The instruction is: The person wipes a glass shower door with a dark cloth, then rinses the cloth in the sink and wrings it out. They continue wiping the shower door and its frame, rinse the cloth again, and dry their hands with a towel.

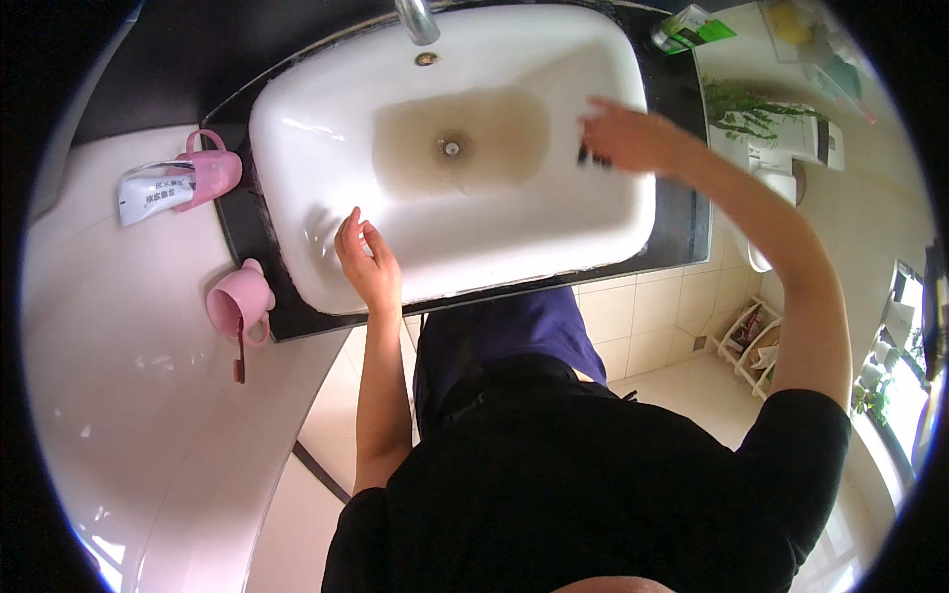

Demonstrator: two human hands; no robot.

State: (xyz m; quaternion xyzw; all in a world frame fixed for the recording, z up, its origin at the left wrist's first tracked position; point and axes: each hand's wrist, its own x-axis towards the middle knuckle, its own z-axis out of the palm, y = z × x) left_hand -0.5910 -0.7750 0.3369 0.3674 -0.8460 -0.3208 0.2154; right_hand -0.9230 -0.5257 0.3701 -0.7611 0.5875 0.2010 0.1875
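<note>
Before me is a white washbasin (445, 230) with shallow, murky water (511, 137) around its drain (451, 148). Over the basin's front left corner is my left hand (368, 263), its fingers loosely bent and apart with nothing in them. My right hand (630, 137) is blurred at the right side of the basin. A small dark object (593, 158) shows under its fingers and appears to be held; blur hides what it is. The metal faucet (419, 22) hangs over the back rim, above the overflow hole (427, 59).
On the left ledge lie a pink cup (215, 178) with a white toothpaste tube (156, 194) and another pink cup (241, 300) with a toothbrush (239, 356). A green-and-white tube (689, 31) is at the back right. A toilet (775, 174) and a white rack (749, 348) stand to the right.
</note>
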